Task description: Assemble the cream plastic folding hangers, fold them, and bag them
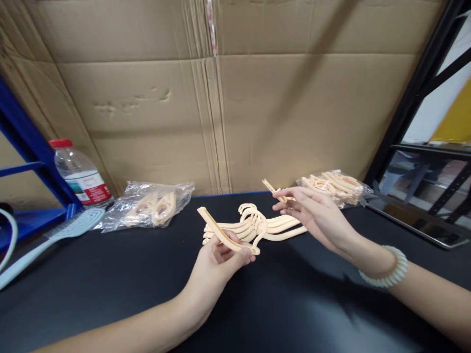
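My left hand (215, 267) is closed on a beige plastic hanger piece (216, 228), a grooved arm slanting up to the left. A curved hook rises by its lower end, near my thumb. Higher and to the right, my right hand (319, 215) pinches a smaller beige hanger arm (270, 187), its far part hidden by the fingers. Behind and between both hands, a row of beige clothes hangers (281, 228) lies on the black tabletop, hooks toward the back; my left hand and its piece partly cover them.
Clear plastic bags of beige hanger parts lie at back left (149, 208) and back right (333, 185). At left are a light blue hairbrush (75, 223) and a red-capped bottle (83, 174). A phone or tablet (415, 223) lies at right. Cardboard (154, 122) stands behind.
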Demonstrator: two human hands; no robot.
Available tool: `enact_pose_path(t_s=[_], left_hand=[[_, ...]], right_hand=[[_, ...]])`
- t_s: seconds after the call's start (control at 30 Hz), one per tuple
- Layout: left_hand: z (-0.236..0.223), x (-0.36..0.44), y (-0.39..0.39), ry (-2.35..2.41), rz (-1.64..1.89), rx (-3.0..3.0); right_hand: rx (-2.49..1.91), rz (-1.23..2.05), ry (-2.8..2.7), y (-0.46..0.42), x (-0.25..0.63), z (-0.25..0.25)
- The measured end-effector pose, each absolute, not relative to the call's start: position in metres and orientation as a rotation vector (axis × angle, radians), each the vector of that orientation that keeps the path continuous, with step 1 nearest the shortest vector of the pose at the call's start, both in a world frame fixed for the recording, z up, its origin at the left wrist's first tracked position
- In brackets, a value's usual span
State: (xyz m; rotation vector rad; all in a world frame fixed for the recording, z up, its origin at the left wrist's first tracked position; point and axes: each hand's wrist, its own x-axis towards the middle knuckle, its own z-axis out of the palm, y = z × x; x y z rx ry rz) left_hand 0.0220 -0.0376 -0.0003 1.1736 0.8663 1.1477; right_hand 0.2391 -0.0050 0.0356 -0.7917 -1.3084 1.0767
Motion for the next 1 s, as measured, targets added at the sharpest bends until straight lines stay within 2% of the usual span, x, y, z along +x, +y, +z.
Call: enact_pose_path(t_s=[0.33, 0.6, 0.77, 0.87, 1.0], left_hand=[[-0.002, 0.021, -0.036, 0.844, 1.188, 1.178], [0.003, 0.023, -0.037, 0.849, 1.217, 1.126], [0.003, 0.022, -0.037, 0.846, 1.211, 1.096], [0.004, 0.022, -0.037, 0.830, 1.215, 1.083], [0.004, 0.021, -0.037, 0.810, 1.198, 1.103]], right_hand=[[-1.013, 0.984, -1.367, -0.013, 0.223, 0.016], [-1.021, 0.164, -2.393, -0.015, 0.230, 0.015], [-0.901, -0.243, -2.540, -0.016, 0.225, 0.005], [-0.959, -0.126, -2.333, -0.015, 0.225, 0.006], [-1.018, 0.566, -1.767, -0.023, 0.225, 0.018]])
